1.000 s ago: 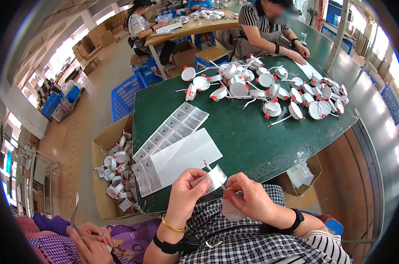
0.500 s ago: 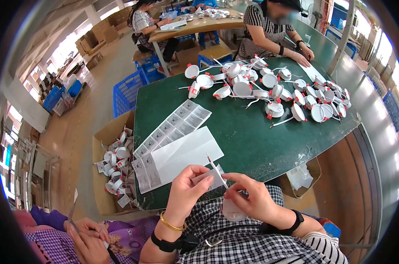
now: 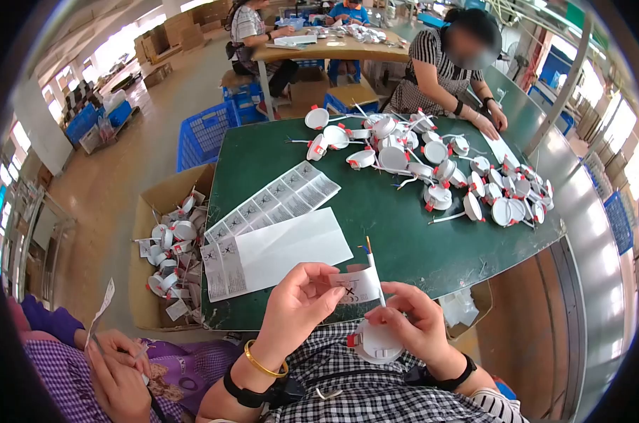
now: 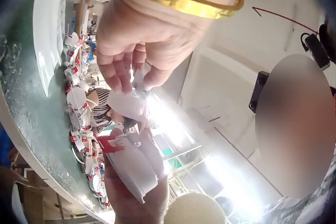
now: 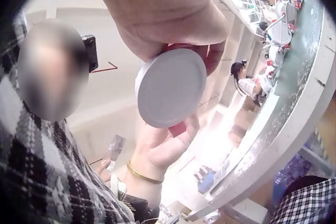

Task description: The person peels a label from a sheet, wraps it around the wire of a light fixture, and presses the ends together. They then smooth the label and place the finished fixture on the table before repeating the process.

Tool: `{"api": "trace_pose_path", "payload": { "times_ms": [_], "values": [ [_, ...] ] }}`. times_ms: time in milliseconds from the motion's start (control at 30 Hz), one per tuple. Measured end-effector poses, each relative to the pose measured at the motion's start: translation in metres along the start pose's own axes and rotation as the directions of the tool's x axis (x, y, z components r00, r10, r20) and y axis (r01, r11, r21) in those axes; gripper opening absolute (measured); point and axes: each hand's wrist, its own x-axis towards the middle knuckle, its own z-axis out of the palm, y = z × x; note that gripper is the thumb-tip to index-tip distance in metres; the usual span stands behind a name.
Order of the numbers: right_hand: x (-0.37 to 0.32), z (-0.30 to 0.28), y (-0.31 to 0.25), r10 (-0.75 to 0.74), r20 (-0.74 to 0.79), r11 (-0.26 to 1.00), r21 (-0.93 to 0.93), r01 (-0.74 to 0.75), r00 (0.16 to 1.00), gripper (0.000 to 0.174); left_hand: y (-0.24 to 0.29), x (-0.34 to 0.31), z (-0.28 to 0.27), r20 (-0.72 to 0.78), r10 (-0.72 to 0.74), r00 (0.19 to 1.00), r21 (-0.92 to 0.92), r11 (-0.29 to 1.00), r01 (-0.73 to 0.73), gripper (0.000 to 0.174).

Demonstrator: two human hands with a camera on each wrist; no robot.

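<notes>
A small printed sticker label (image 3: 360,285) lies against the white cable (image 3: 373,266) of a round white downlight. My left hand (image 3: 302,299) pinches the label's left end between thumb and fingers. Bare coloured wire ends show at the cable's top. My right hand (image 3: 418,321) grips the downlight (image 3: 378,344) near the base of the cable, and the lamp hangs below those fingers. In the right wrist view the lamp's flat white face (image 5: 170,88) and red clips show. The left wrist view shows the curved label (image 4: 127,105) above the lamp (image 4: 134,166).
Label sheets (image 3: 274,197) and a blank white sheet (image 3: 295,247) lie on the green table (image 3: 397,240). Many downlights (image 3: 393,158) are heaped at the back. A carton (image 3: 147,296) of labelled lamps stands left. One person sits beside me; another works across the table.
The cable has swung upright and the downlight has tilted to show its clip side. The label's printed face has turned into view. The head view has shifted slightly.
</notes>
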Motion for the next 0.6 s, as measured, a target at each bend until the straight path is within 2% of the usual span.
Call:
{"api": "trace_pose_path", "payload": {
  "times_ms": [67, 133, 233, 300, 333, 400, 567, 600],
  "values": [
    [0.001, -0.001, -0.001, 0.001, 0.009, 1.0, 0.002, -0.001, 1.0, 0.038, -0.004, 0.0, -0.003, -0.01, 0.021, 1.0, -0.022, 1.0, -0.021, 0.021],
    [0.001, -0.001, -0.001, 0.006, 0.018, 1.0, 0.006, -0.006, 1.0, 0.038, -0.006, -0.001, -0.005, 0.001, -0.101, 0.995, -0.119, 0.988, 0.101, 0.017],
    [0.0, 0.001, 0.002, -0.028, 0.014, 0.998, 0.052, 0.027, 1.0, 0.036, -0.007, -0.002, -0.008, 0.061, -0.142, 0.988, -0.198, 0.968, 0.151, 0.015],
    [-0.002, 0.001, 0.003, -0.019, 0.012, 0.986, 0.168, 0.016, 1.0, 0.035, -0.008, -0.003, -0.008, 0.047, -0.127, 0.991, -0.193, 0.972, 0.133, 0.015],
    [-0.002, 0.001, 0.004, -0.021, 0.016, 0.986, 0.165, 0.018, 1.0, 0.035, -0.008, -0.002, -0.008, 0.036, -0.112, 0.993, -0.182, 0.976, 0.116, 0.014],
    [-0.002, 0.001, 0.006, -0.067, 0.034, 0.961, 0.271, 0.055, 0.997, 0.035, -0.009, -0.003, -0.009, 0.025, -0.097, 0.995, -0.161, 0.982, 0.1, 0.013],
    [-0.003, 0.003, 0.01, -0.121, 0.05, 0.942, 0.322, 0.099, 0.991, 0.036, -0.003, -0.001, -0.005, 0.01, -0.053, 0.999, -0.174, 0.983, 0.054, 0.009],
    [-0.003, 0.004, 0.011, -0.131, 0.041, 0.948, 0.299, 0.113, 0.99, 0.038, -0.003, -0.001, -0.007, 0.037, -0.095, 0.995, -0.206, 0.973, 0.1, 0.008]
  ]
}}
